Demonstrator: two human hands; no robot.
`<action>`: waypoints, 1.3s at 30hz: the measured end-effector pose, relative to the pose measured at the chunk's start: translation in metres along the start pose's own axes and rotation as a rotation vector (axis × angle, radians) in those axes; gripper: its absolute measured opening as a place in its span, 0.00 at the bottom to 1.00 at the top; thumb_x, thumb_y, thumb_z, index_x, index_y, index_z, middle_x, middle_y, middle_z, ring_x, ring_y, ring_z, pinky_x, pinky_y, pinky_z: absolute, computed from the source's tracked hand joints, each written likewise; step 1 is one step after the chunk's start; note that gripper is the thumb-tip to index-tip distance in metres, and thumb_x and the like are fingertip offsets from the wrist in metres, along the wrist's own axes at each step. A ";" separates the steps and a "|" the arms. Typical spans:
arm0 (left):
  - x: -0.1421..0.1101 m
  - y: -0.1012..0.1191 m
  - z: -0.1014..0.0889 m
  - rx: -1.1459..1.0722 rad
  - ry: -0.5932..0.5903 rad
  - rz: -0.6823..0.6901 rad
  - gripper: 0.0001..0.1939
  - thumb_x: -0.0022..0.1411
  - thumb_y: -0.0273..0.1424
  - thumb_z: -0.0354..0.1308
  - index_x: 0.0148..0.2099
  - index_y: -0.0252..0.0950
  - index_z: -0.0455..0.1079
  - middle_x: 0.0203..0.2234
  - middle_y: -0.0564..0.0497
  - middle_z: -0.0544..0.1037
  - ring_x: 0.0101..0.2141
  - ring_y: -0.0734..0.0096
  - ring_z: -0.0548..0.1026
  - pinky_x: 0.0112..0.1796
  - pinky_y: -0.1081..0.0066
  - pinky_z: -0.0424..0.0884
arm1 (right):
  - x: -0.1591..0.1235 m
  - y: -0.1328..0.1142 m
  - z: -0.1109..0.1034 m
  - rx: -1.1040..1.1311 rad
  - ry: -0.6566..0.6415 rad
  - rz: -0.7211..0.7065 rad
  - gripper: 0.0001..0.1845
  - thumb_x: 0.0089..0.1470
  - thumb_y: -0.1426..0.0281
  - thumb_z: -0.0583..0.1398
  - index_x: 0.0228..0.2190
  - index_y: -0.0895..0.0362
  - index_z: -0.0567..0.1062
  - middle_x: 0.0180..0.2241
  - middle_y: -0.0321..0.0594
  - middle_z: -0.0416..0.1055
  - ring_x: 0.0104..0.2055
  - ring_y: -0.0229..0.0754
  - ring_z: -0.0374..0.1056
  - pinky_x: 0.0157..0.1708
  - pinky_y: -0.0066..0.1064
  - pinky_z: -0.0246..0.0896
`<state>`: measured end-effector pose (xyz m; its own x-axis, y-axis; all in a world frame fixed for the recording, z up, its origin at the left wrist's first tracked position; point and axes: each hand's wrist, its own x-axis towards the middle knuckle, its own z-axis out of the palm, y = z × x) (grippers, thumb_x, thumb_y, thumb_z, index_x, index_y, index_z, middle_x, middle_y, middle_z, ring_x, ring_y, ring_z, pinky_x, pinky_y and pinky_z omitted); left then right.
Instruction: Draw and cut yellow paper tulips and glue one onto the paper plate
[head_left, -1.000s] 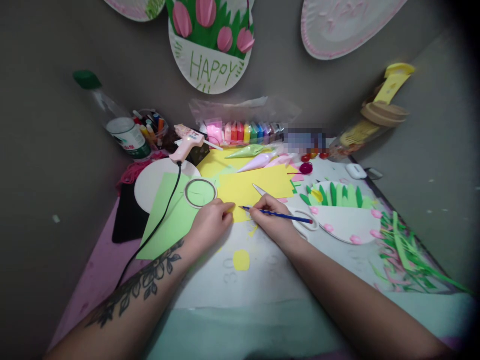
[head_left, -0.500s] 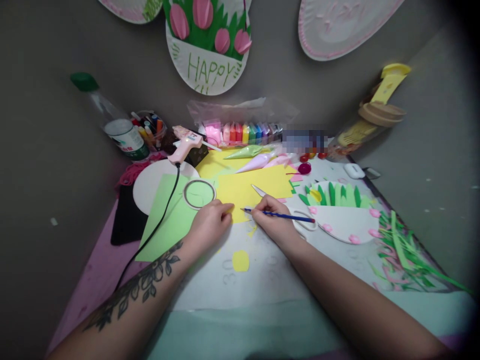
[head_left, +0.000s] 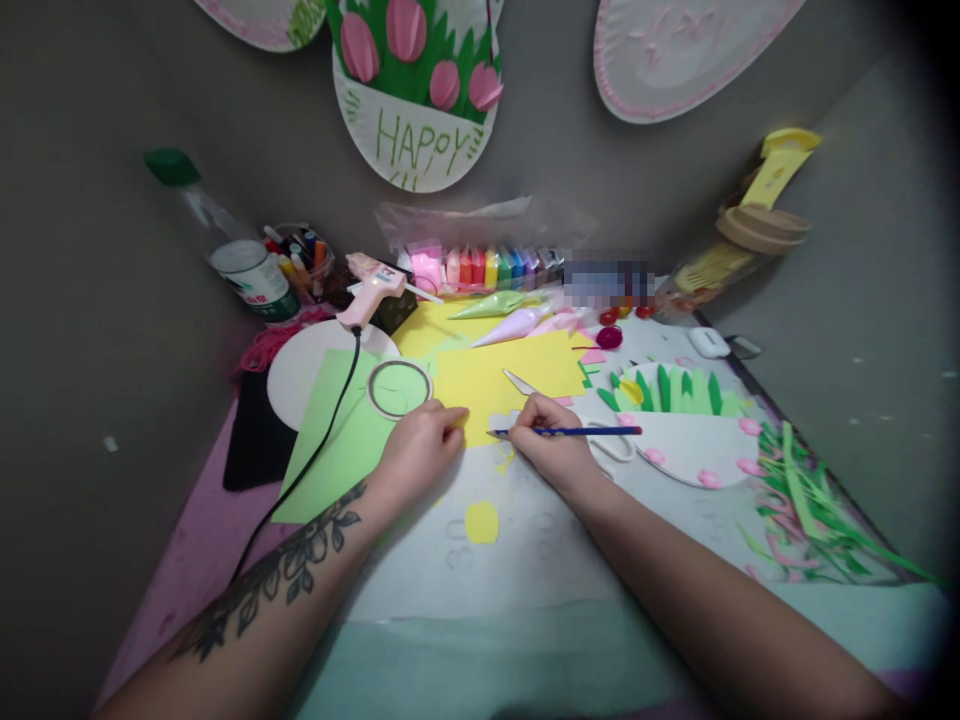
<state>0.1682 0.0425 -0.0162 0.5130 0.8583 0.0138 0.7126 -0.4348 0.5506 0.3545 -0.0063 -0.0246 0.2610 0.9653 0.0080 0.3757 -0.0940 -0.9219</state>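
Observation:
A blue pencil (head_left: 592,431) with a red end is pinched in my right hand (head_left: 553,440). It lies almost level, its tip at the lower right edge of a yellow paper sheet (head_left: 517,362). My left hand (head_left: 421,447) presses on that sheet's lower left part, index finger stretched out and the other fingers curled. White-handled scissors (head_left: 613,447) lie partly beneath my right hand, their blade showing on the sheet. Nearer to me sits a small rounded yellow cutout (head_left: 481,522). A roll of tape (head_left: 400,388) rests on green paper (head_left: 330,440) beside my left hand.
A pink glue gun (head_left: 373,298) stands at the back left, its black cord trailing towards me. A decorated half plate (head_left: 690,440) and paper shreds (head_left: 799,510) lie on the right. A bottle (head_left: 251,275) and a lidded cup (head_left: 739,250) stand at the back corners.
My right hand and the pencil have shifted slightly right, and the pencil tip is a little lower. A pale gap in the yellow sheet's edge now shows beside the tip. My left hand stays put.

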 end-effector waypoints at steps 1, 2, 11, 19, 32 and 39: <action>0.000 0.000 0.000 0.001 0.001 -0.002 0.15 0.57 0.25 0.50 0.41 0.39 0.76 0.31 0.49 0.74 0.33 0.67 0.72 0.34 0.70 0.64 | 0.000 -0.001 0.000 0.005 -0.002 -0.006 0.09 0.39 0.73 0.58 0.17 0.54 0.61 0.17 0.29 0.58 0.22 0.36 0.55 0.23 0.28 0.48; 0.000 0.000 0.000 0.002 0.002 -0.003 0.15 0.57 0.25 0.50 0.41 0.39 0.76 0.31 0.49 0.75 0.33 0.67 0.73 0.34 0.70 0.64 | 0.000 -0.002 0.000 0.009 -0.008 -0.009 0.09 0.38 0.73 0.58 0.16 0.54 0.60 0.17 0.29 0.58 0.22 0.36 0.54 0.22 0.28 0.48; 0.000 -0.001 0.001 -0.011 0.013 0.002 0.14 0.56 0.25 0.50 0.40 0.39 0.76 0.32 0.49 0.75 0.33 0.68 0.73 0.35 0.71 0.65 | -0.002 -0.005 0.000 0.027 -0.054 -0.019 0.09 0.37 0.72 0.57 0.16 0.53 0.60 0.17 0.30 0.59 0.21 0.35 0.54 0.22 0.28 0.48; 0.000 0.001 0.000 -0.007 0.011 -0.001 0.15 0.57 0.25 0.51 0.41 0.38 0.76 0.30 0.49 0.75 0.32 0.68 0.73 0.34 0.70 0.65 | -0.001 -0.003 -0.001 0.032 -0.006 -0.032 0.10 0.38 0.72 0.59 0.16 0.53 0.60 0.16 0.29 0.58 0.21 0.36 0.54 0.22 0.28 0.49; 0.001 0.002 -0.001 -0.008 0.002 -0.008 0.16 0.56 0.25 0.51 0.43 0.38 0.77 0.30 0.49 0.74 0.32 0.68 0.73 0.34 0.70 0.65 | 0.003 -0.008 0.003 -0.032 0.004 -0.038 0.09 0.44 0.69 0.61 0.19 0.54 0.65 0.18 0.31 0.63 0.24 0.38 0.60 0.25 0.29 0.53; 0.001 0.000 0.000 -0.001 0.010 -0.001 0.15 0.56 0.25 0.50 0.41 0.39 0.77 0.30 0.49 0.74 0.32 0.67 0.72 0.34 0.70 0.65 | 0.002 -0.004 0.002 -0.027 0.020 -0.023 0.08 0.44 0.71 0.60 0.19 0.54 0.64 0.18 0.30 0.62 0.23 0.37 0.59 0.25 0.28 0.52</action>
<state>0.1685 0.0429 -0.0158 0.5074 0.8614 0.0216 0.7126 -0.4336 0.5515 0.3512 -0.0032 -0.0215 0.2701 0.9621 0.0370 0.4060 -0.0790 -0.9105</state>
